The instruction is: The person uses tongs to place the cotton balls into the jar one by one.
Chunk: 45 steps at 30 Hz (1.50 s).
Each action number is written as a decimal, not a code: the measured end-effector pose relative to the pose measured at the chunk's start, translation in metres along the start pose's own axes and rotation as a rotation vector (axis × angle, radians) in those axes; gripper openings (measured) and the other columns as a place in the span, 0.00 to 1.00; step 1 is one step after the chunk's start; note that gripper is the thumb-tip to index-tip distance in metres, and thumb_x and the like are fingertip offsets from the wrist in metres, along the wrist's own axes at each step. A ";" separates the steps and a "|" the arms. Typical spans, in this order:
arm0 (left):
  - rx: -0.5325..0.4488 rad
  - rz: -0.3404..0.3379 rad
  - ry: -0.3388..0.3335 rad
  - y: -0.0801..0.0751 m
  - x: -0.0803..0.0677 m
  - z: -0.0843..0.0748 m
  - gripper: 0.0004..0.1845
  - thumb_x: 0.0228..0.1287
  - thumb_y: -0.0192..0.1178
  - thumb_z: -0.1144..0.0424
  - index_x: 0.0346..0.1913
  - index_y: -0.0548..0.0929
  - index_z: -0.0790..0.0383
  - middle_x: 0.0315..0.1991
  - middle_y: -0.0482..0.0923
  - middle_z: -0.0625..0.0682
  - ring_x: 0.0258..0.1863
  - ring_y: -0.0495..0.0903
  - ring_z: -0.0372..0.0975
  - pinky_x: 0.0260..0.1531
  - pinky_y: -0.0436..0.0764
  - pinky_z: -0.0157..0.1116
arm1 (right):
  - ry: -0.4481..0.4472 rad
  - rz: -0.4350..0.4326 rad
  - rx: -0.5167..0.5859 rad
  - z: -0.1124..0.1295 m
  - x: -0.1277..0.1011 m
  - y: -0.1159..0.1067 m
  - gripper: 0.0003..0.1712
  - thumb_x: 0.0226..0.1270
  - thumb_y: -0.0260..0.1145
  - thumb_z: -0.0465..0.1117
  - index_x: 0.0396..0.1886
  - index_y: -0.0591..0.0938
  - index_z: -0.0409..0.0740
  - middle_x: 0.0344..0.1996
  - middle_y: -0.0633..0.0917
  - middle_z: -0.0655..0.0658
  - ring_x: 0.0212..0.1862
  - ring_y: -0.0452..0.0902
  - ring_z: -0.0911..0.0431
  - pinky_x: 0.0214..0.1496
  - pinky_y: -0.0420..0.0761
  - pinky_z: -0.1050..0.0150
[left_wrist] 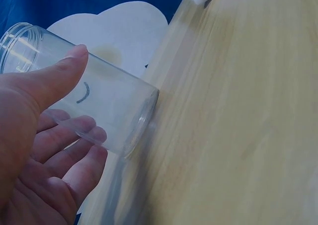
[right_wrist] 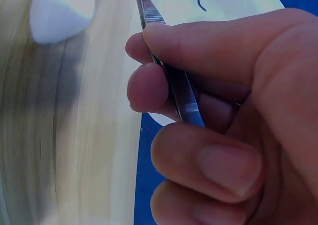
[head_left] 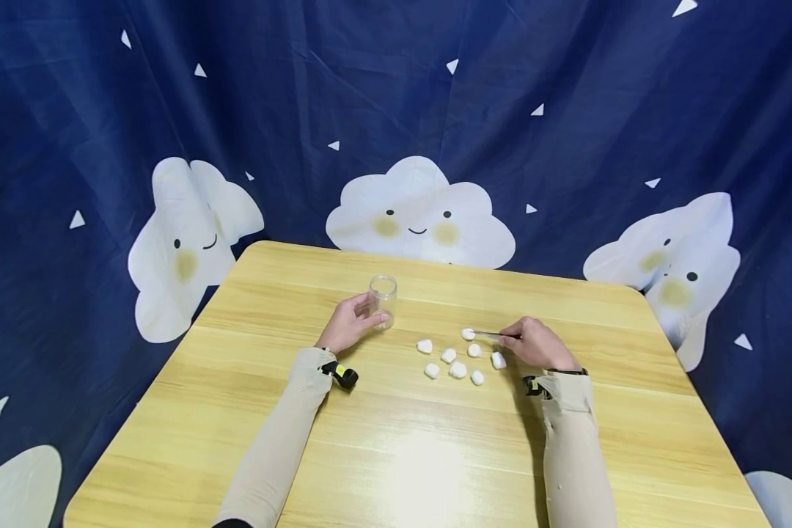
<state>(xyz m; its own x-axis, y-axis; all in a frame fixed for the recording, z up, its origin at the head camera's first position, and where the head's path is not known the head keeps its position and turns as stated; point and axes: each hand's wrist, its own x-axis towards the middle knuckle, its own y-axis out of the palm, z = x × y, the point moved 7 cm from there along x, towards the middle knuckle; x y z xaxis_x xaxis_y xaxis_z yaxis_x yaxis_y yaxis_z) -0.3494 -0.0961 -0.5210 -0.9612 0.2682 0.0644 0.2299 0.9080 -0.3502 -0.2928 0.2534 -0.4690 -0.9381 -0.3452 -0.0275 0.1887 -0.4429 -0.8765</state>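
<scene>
My left hand [head_left: 348,324] holds a clear, lidless jar [head_left: 383,297] upright on the table, thumb on one side and fingers curled round the other. In the left wrist view the jar [left_wrist: 107,93] looks empty. My right hand [head_left: 536,343] pinches metal tweezers [right_wrist: 181,88] between thumb and fingers. At the tweezers' tips, in the head view, is a white cotton ball [head_left: 468,334]; whether it is lifted off the table I cannot tell. Several more cotton balls [head_left: 458,369] lie loose between the two hands. One cotton ball [right_wrist: 60,14] shows large in the right wrist view.
A light wooden table [head_left: 191,433] with rounded corners carries everything. Behind it hangs a dark blue curtain [head_left: 396,95] printed with white smiling clouds and small triangles. Each wrist wears a strap with a small black camera [head_left: 346,378].
</scene>
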 end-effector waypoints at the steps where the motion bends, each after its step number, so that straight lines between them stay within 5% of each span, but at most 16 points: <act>1: 0.002 0.000 0.002 0.000 0.000 0.000 0.36 0.66 0.71 0.53 0.74 0.73 0.61 0.71 0.77 0.59 0.70 0.78 0.53 0.73 0.78 0.49 | 0.001 0.001 0.000 0.000 0.000 -0.001 0.10 0.73 0.66 0.36 0.45 0.92 0.39 0.37 0.93 0.40 0.28 0.74 0.59 0.31 0.72 0.69; 45: 0.005 -0.007 0.014 0.000 0.002 0.005 0.35 0.65 0.72 0.52 0.72 0.76 0.60 0.71 0.76 0.60 0.70 0.77 0.53 0.73 0.78 0.47 | -0.002 -0.042 0.030 0.013 -0.008 -0.026 0.13 0.75 0.64 0.38 0.50 0.90 0.36 0.41 0.93 0.37 0.33 0.80 0.59 0.35 0.77 0.66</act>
<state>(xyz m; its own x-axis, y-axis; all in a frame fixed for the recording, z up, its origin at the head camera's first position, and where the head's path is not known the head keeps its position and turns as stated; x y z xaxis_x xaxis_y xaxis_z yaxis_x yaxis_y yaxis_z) -0.3525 -0.0969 -0.5253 -0.9605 0.2667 0.0801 0.2226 0.9082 -0.3543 -0.2862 0.2573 -0.4401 -0.9448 -0.3276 0.0097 0.1582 -0.4818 -0.8619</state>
